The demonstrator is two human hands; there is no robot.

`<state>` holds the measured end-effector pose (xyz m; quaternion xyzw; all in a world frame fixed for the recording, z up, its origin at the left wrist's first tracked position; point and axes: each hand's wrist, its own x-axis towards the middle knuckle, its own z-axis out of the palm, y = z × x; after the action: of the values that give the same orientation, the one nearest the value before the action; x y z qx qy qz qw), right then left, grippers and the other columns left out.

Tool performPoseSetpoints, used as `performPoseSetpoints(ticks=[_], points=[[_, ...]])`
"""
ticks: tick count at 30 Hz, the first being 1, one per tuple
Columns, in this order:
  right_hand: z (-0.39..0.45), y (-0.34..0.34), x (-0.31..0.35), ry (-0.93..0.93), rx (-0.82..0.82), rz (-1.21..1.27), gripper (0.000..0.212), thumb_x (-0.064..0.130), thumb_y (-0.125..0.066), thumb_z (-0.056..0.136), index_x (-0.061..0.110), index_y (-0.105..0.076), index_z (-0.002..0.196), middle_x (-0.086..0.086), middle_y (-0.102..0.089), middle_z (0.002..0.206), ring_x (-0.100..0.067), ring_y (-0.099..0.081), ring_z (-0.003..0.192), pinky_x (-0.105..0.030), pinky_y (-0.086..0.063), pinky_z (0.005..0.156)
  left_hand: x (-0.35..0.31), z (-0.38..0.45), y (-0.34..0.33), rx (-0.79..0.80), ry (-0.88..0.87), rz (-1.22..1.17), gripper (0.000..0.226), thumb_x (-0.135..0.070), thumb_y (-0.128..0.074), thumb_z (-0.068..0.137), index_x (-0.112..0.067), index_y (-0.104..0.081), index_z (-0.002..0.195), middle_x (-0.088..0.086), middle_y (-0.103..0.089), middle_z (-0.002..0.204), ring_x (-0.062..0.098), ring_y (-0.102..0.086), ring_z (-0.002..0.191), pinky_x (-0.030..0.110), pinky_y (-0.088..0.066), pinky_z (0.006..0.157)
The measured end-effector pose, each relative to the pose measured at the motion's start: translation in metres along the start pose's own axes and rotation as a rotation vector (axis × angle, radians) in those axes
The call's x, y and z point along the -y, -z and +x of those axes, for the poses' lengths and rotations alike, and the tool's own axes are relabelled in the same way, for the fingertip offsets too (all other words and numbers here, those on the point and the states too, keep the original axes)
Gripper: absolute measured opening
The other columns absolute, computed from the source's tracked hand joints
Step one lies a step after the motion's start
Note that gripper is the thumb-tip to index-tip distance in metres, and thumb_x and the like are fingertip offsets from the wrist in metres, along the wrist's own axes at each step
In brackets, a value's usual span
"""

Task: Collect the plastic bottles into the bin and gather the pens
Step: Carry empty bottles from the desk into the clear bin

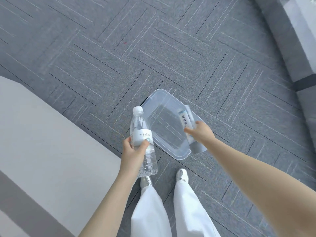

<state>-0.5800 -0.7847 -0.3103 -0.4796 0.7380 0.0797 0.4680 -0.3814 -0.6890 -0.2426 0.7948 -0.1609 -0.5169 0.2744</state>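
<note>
the left hand (132, 152) grasps a clear water bottle (142, 142) around its labelled middle, cap up, just beside the clear plastic bin (171, 152) on the grey carpet. the right hand (201, 133) grips a second labelled bottle (186, 124) over the bin's right rim. both bottles look thin-walled and smooth, likely to dent under a hard squeeze; the left one seems to hold water, so heavier. the label band is the surest hold. no pens are in view.
</note>
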Motion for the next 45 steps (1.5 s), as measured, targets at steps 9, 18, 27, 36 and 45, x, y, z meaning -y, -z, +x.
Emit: performPoseSetpoints(ticks=[9,18,27,36,45], points=[[0.003,0.002,-0.004,-0.017,-0.022,-0.067,0.074,0.045,-0.053,0.088,0.013,-0.021,0.147,-0.010,-0.054,0.131,-0.025,-0.059,0.092,-0.041,-0.050,0.079,-0.001,0.023,-0.005,-0.020,0.040,0.028,0.042,-0.027,-0.061,0.086,-0.016,-0.040,0.120,-0.005,-0.055,0.092,0.008,-0.057,0.075,0.025,-0.041,0.055],[0.012,-0.012,-0.026,-0.037,0.054,0.012,0.065,0.039,-0.053,0.091,0.012,-0.027,0.144,-0.009,-0.042,0.144,-0.029,-0.048,0.125,-0.043,-0.043,0.098,-0.013,0.081,-0.060,0.075,0.073,0.171,0.067,-0.040,-0.053,0.090,-0.013,-0.022,0.143,0.013,-0.041,0.141,0.030,-0.048,0.118,0.041,-0.042,0.095],[0.010,-0.011,-0.020,0.025,0.065,0.053,0.054,0.031,-0.050,0.094,0.011,-0.035,0.141,-0.006,-0.041,0.145,-0.023,-0.050,0.122,-0.032,-0.039,0.090,0.000,0.084,-0.055,0.120,0.067,0.182,0.071,-0.031,-0.053,0.092,-0.021,-0.011,0.149,0.006,-0.035,0.148,0.026,-0.040,0.130,0.040,-0.036,0.100],[-0.017,0.009,0.013,0.133,0.048,0.107,0.046,0.026,-0.050,0.094,0.012,-0.042,0.137,-0.004,-0.046,0.142,-0.020,-0.050,0.122,-0.027,-0.036,0.090,-0.012,0.043,-0.018,0.055,-0.025,0.208,0.050,-0.027,-0.051,0.093,-0.019,-0.033,0.139,0.001,-0.050,0.131,0.014,-0.047,0.098,0.030,-0.032,0.081],[-0.086,0.058,0.067,0.339,0.067,-0.026,0.040,0.027,-0.048,0.094,0.015,-0.046,0.133,-0.001,-0.053,0.134,-0.018,-0.056,0.114,-0.034,-0.043,0.097,-0.055,-0.033,0.018,-0.067,-0.140,0.156,0.037,-0.022,-0.050,0.093,-0.018,-0.045,0.130,-0.004,-0.055,0.119,0.009,-0.049,0.095,0.019,-0.034,0.067]])
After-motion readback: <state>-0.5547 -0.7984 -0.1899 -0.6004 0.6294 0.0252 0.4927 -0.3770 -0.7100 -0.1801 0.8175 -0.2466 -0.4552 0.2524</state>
